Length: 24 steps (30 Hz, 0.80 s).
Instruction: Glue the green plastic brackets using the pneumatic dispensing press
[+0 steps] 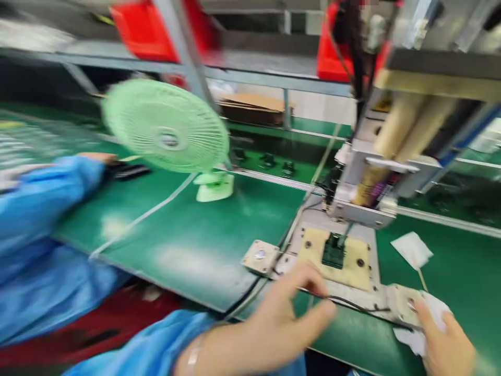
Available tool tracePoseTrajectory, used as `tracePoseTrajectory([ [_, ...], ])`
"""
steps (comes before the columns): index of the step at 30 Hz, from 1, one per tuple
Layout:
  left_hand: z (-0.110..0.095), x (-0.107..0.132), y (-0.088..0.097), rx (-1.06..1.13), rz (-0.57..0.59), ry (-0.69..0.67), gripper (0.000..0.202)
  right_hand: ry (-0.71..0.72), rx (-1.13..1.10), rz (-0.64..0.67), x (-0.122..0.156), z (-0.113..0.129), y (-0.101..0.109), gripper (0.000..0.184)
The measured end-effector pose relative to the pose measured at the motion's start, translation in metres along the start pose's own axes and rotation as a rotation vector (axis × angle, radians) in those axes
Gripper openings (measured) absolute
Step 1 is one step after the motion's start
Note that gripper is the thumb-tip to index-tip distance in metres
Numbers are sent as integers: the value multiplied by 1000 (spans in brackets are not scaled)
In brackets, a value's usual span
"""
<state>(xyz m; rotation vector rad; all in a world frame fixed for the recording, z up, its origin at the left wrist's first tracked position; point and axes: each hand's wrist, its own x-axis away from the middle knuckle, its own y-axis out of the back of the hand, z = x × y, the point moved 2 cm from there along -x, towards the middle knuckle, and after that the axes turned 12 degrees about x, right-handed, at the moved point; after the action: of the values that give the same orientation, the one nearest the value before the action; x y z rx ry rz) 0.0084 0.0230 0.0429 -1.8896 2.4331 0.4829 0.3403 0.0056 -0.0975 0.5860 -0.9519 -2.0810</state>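
Left hand half-open beside the fixture plate, whose long axis runs left-right; right hand grips a white wipe.

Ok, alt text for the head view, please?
Blurred view: the left hand reaches to the front edge of a fixture plate on a green bench, and the right hand holds a white cloth. A green desk fan stands behind.

Bright, even light falls from overhead. Motion blur smears the whole frame, worst at nine o'clock, where the blue sleeve and green fan streak. Pale glare patches sit on the green mat near seven o'clock. The left hand at six o'clock is soft-edged.
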Motion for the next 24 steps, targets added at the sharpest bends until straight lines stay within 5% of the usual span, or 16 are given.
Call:
tracePoseTrajectory([
  [3, 22, -48, 13, -162, -25, 79, 40, -129, -78, -107, 5, -1, 11, 61],
  [6, 44, -79, 19, -187, 138, 257, 93, -126, -187, -120, 6, 8, 6, 61],
  [8, 55, -92, 14, -157, 252, 300, 107, -125, -231, -123, 7, 9, 3, 60],
  [15, 64, -115, -12, 154, 390, 283, 61, -101, -303, -112, 8, 7, 2, 56],
  [24, 48, -97, -5, 274, 464, 689, 49, -115, -345, -89, 9, 9, 2, 55],
])
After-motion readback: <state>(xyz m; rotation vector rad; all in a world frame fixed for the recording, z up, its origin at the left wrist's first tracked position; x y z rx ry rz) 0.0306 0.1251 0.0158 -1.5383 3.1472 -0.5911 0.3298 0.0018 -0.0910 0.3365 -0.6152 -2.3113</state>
